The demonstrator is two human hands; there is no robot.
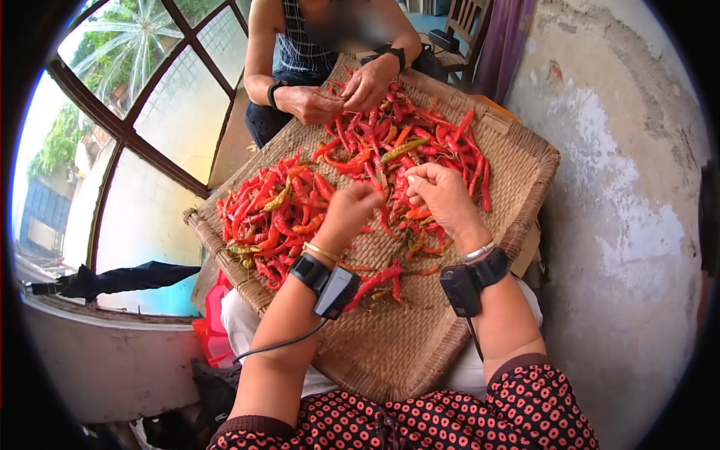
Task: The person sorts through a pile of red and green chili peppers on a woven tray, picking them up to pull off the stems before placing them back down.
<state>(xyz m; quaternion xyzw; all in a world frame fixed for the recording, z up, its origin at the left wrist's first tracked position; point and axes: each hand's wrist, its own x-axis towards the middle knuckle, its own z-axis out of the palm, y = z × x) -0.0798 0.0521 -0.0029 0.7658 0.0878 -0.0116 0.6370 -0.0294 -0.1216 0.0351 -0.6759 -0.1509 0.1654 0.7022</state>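
Note:
A large woven tray (390,345) rests across my lap with red chilli peppers (277,206) heaped on it. Over the middle of the heap, my left hand (352,210) has its fingers curled around a red chilli (384,217), partly hidden by the hand. Just right of it, my right hand (442,196) is closed in a pinch above the peppers; what is between its fingertips is too small to make out. A few loose chillies (375,285) lie nearer to me, between my forearms.
Across the tray a person (322,45) sits with both hands over the far peppers. Windows and a dark folded umbrella (135,279) are at the left. A rough wall (615,195) stands at the right, a wooden chair (469,34) behind.

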